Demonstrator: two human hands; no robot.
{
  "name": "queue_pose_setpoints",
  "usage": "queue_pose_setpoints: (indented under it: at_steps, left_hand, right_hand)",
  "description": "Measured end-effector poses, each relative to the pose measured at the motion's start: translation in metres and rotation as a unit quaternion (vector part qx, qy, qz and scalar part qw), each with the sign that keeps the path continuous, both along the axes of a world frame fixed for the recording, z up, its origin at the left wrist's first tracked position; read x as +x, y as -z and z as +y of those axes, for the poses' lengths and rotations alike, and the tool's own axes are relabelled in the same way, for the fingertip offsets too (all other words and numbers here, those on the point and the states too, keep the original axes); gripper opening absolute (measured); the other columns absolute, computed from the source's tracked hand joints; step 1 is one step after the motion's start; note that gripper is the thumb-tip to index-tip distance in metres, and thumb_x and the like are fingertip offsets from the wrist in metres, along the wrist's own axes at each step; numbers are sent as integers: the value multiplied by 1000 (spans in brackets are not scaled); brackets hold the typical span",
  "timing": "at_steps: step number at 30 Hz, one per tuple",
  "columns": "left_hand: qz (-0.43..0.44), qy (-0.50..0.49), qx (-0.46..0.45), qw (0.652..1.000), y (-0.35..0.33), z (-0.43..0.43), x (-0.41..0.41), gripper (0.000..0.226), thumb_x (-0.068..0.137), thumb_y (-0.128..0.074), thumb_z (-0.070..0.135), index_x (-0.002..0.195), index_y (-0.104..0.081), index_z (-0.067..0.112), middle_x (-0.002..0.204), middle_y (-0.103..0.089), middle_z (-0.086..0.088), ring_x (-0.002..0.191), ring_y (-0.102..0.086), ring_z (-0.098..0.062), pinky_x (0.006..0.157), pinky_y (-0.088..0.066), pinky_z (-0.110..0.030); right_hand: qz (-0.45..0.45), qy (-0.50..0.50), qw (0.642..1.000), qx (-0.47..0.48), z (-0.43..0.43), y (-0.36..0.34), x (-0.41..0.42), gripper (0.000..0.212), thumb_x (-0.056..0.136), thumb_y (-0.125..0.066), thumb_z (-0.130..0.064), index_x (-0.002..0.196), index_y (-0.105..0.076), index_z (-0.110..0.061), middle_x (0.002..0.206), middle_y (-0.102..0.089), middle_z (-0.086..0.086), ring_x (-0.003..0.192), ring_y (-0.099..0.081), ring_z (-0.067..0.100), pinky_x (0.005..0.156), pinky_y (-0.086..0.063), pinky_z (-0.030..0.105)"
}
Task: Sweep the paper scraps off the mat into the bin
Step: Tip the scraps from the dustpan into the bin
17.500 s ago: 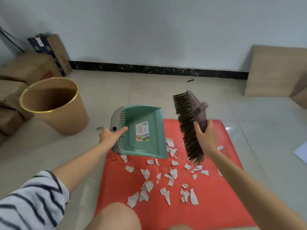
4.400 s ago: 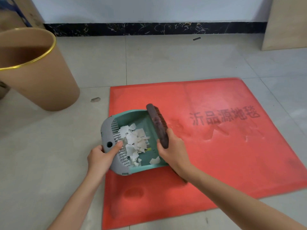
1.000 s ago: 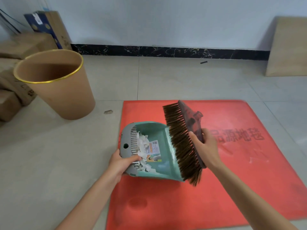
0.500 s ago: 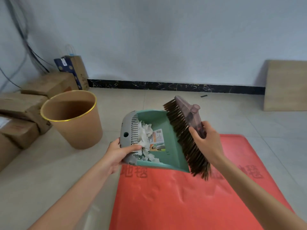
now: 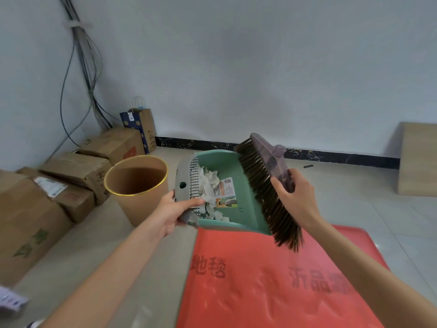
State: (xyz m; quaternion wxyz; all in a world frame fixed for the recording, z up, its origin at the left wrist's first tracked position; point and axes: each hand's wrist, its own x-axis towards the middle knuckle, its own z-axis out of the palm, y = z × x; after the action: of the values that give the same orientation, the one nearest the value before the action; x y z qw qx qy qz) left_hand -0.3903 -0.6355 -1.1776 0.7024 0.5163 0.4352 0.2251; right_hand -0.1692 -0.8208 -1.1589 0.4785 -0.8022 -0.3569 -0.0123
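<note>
At frame centre, the left hand [image 5: 173, 213] is gripping the grey rear edge of the green dustpan [image 5: 233, 176], thumb curled over it, holding it in the air. White paper scraps [image 5: 208, 184] are lying piled against the pan's back. The right hand [image 5: 295, 197] is clamped around the brush [image 5: 264, 185], bristles touching the pan's open lip. The tan bin [image 5: 138, 185] is standing left of the pan, the red mat [image 5: 272, 280] lying lower right.

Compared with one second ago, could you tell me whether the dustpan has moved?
Yes. The left hand has raised the dustpan away from the red mat and carried it left, closer to the brown bin.
</note>
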Motion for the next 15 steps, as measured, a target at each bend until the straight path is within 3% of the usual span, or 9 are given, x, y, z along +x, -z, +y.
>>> queue_pose_setpoints:
  at_steps: [3, 8, 12, 15]
  left_hand:
    - [-10, -12, -19, 1000, -8, 8, -6, 46, 69, -82, -5, 105, -60, 14, 105, -73, -12, 90, -71, -34, 80, -55, -63]
    - [-13, -44, -18, 999, -30, 36, -26, 55, 70, -82, -2, 118, -58, 10, 105, -72, -11, 81, -73, -23, 55, -61, -39]
    - [-13, -80, -9, 997, -52, 78, -51, 62, 70, -83, 0, 125, -56, 7, 117, -69, -15, 97, -70, -30, 57, -62, -47]
    - [-13, -93, -3, 996, -71, 109, -66, 58, 72, -81, -1, 123, -55, 7, 116, -68, -16, 95, -69, -31, 51, -60, -50]
  right_hand:
    - [7, -5, 1000, 2, 9, -8, -3, 33, 91, -66, -35, 82, -52, -7, 60, -46, 2, 55, -40, 20, 53, -32, 36]
    - [33, -43, 998, 10, 45, -25, -12, 31, 90, -66, -33, 83, -53, -6, 63, -47, 3, 56, -39, 17, 54, -32, 35]
    - [46, -78, 995, 36, 93, -43, -29, 28, 90, -66, -33, 81, -51, -10, 63, -46, -2, 49, -35, 7, 48, -32, 21]
    - [31, -89, 995, 27, 134, -60, -41, 29, 89, -65, -34, 79, -50, -12, 64, -47, -3, 53, -39, 9, 52, -33, 27]
